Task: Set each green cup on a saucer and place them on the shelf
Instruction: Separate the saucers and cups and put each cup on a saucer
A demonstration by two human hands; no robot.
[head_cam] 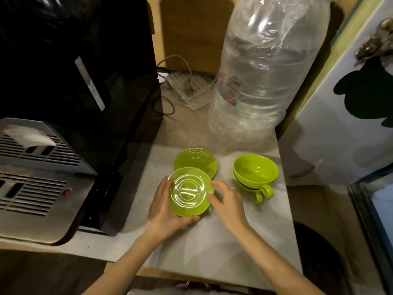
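Observation:
A lime-green saucer [190,194] is held just above the pale countertop [212,248], tilted slightly toward me. My left hand [164,211] grips it from the left and beneath, thumb at its near edge. My right hand [227,204] is at its right rim, fingertips touching or nearly touching it, fingers spread. A second green saucer [196,159] lies flat behind it, partly covered by the held one. Two green cups [255,173] are stacked one inside the other to the right, handles pointing toward me.
A black coffee machine [85,81] with a metal drip tray [38,184] fills the left side. A large plastic bag of clear bottles [261,77] stands behind the cups. Cables and a power strip [187,86] lie at the back. A white fridge [350,113] is at the right.

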